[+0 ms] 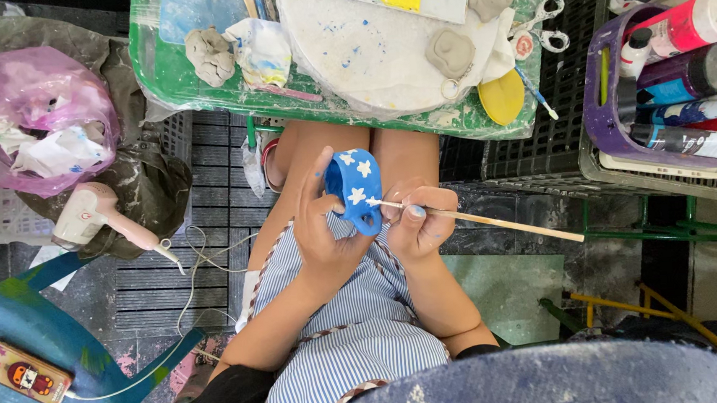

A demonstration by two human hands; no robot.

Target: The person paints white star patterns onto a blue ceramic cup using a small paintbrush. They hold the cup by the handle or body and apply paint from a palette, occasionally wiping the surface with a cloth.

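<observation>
Here, in the head view, the left hand (pixel 320 229) is closed around a blue clay mug (pixel 355 190), thumb up along its left side, holding it over the lap near the middle of the picture. The right hand (pixel 417 223) pinches a thin wooden paintbrush (pixel 477 218) whose shaft runs out toward three o'clock; its tip touches the mug's right side, beside a white flower shape. The step in hand looks like painting white flowers on the blue surface. By my reading, the next stroke calls for a steady mug and a light touch, so the white stays off the blue around it.

The mug is matte, rounded, with a looped handle at its lower end. At twelve o'clock a green tray (pixel 156 72) bears a round white board (pixel 365 49), speckled blue, with grey clay lumps (pixel 210 55) on it. At two o'clock a purple basket (pixel 601 117) holds paint bottles (pixel 691 22). At nine o'clock lies a pink hair dryer (pixel 90 213), and at eight a phone (pixel 24 372) on a blue chair (pixel 5 319).
</observation>
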